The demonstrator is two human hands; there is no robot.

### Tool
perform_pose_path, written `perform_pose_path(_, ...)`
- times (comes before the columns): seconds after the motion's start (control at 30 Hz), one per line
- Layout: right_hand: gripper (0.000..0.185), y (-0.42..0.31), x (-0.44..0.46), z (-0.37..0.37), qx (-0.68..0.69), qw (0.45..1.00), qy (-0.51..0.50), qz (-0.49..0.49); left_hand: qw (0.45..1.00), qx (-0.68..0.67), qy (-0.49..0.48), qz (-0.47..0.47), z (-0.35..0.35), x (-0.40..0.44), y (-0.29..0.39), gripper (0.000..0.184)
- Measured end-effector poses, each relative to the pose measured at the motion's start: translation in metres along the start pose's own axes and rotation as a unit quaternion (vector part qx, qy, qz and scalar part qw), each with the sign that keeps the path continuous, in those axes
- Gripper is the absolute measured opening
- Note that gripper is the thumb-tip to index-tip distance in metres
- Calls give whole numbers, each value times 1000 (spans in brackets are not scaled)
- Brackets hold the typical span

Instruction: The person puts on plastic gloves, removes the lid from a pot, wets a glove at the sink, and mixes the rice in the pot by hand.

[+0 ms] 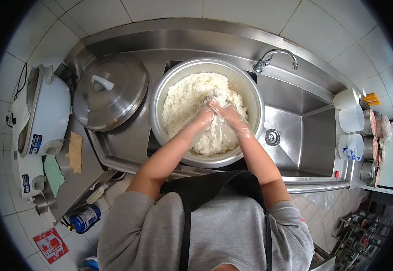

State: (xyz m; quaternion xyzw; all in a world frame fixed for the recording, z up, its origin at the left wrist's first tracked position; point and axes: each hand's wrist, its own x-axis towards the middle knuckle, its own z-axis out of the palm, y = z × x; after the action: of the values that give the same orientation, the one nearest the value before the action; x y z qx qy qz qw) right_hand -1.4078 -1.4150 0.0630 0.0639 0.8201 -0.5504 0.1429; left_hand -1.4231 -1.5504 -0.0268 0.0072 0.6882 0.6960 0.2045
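Note:
A big round metal pot (157, 108) is filled with white cooked rice (185, 97), heaped higher toward the back. Both of my hands wear clear plastic gloves and are down in the rice at the middle of the pot. My left hand (202, 117) is closed around some rice, its fingers meeting the other hand's. My right hand (230, 115) presses in from the other side, also closed on rice. Grains stick to the gloves, and the fingertips are partly hidden by rice and crinkled plastic.
Left of the pot lies a steel lid (119, 97) with a white handle. To the right is a sink basin (287, 113) under a curved faucet (277, 54). White tubs (351, 118) line the right edge. Large cookers (51, 106) stand far left, above a blue extinguisher (85, 219).

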Motion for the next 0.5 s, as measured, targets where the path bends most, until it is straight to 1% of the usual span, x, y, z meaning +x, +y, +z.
perform_pose_path(0.03, 72, 3, 3, -2, -95, 995, 20, 12, 999, 0, -33, 32, -4, 3, -11, 47)
perform_pose_path(0.07, 82, -7, 1, -11, -85, 996, -17, 5, 981, 183, 6, 63, -3, -8, 2, 55)
perform_pose_path(0.1, 84, -5, 1, -14, -118, 993, -1, -16, 928, 358, 45, 92, -1, -20, 15, 64)
perform_pose_path(0.13, 86, -3, 1, -16, -151, 988, 15, -37, 841, 521, 83, 119, 2, -36, 36, 74)
perform_pose_path(0.17, 89, -1, 1, -19, -183, 981, 31, -57, 856, 515, 31, 19, 5, -51, 57, 80)
perform_pose_path(0.2, 95, 3, -1, -24, -169, 982, 46, -75, 860, 504, -21, -81, 9, -66, 78, 87)
perform_pose_path(0.23, 94, 10, 0, -27, -188, 977, 51, -82, 853, 485, -72, -179, 10, -77, 86, 94)
perform_pose_path(0.3, 93, 22, 1, -32, -222, 969, 62, -94, 845, 518, -84, -106, 7, -94, 55, 102)
perform_pose_path(0.33, 94, 19, -1, -34, -246, 965, 42, -83, 839, 533, -89, -69, 3, -96, 34, 106)
perform_pose_path(0.43, 93, 21, -6, -30, -263, 960, 40, -89, 838, 525, -73, -131, 18, -72, -32, 108)
perform_pose_path(0.5, 89, 17, -13, -23, -248, 963, 46, -96, 821, 553, -45, -136, 29, -64, -41, 99)
